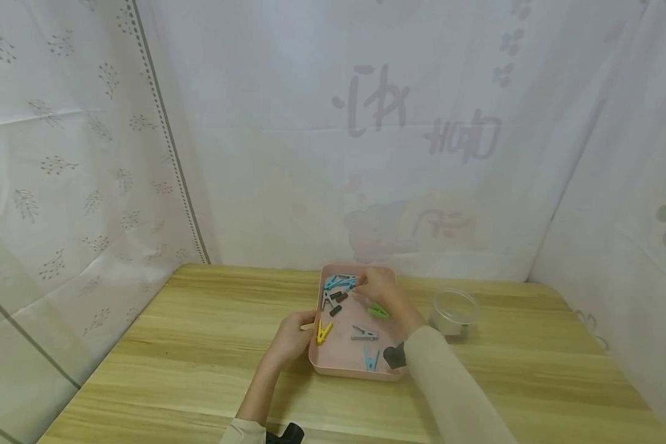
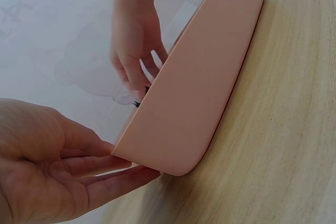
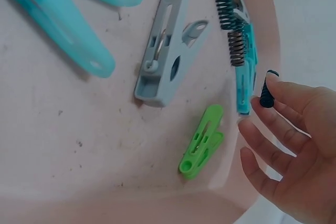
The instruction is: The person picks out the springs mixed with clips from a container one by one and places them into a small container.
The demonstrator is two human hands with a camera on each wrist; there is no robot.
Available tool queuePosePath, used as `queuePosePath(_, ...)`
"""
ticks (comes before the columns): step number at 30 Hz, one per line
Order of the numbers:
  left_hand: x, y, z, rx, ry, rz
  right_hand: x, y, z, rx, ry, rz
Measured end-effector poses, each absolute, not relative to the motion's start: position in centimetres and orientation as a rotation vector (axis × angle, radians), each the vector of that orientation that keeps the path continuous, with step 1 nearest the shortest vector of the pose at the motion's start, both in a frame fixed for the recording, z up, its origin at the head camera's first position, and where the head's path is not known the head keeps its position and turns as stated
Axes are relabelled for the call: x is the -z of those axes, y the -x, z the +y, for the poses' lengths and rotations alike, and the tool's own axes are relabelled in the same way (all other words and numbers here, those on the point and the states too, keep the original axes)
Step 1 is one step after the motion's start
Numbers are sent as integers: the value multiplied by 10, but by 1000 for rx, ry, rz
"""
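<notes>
A pink tray [image 1: 344, 361] lies on the table, holding several clothespins and coil springs. At its left side my left hand [image 1: 291, 338] holds the edge; in the left wrist view the thumb is at the rim and the fingers lie along the outer wall. Over the tray's far part is my right hand [image 1: 382, 291]; in the right wrist view it pinches a small dark spring [image 3: 267, 90] between thumb and fingers. Near that hand lie two more springs [image 3: 237, 48], a green clothespin [image 3: 202, 140] and blue clothespins [image 3: 244, 85]. A grey clothespin [image 3: 163, 51] lies farther off.
A clear round container [image 1: 456, 308] stands to the right of the tray, with something dark low inside it. A yellow clothespin [image 1: 324, 332] leans by the tray's left wall. The wooden table [image 1: 161, 357] meets pale patterned curtains [image 1: 266, 135] at the back and sides.
</notes>
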State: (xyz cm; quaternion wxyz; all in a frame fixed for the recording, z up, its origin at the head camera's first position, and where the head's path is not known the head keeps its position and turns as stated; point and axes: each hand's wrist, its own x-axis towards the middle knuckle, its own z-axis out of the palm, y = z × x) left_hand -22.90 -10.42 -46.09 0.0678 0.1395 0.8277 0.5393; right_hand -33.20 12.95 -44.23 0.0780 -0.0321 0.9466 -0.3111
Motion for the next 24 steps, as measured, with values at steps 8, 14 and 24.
queuePosePath(8,463,230,-104,-1603,-437,2521,436,327,129,912,136,2872)
queuePosePath(14,463,230,-104,-1611,-431,2512,436,325,132,913,184,2900)
queuePosePath(24,461,228,-104,-1619,-434,2495,438,323,136,1043,223,2855)
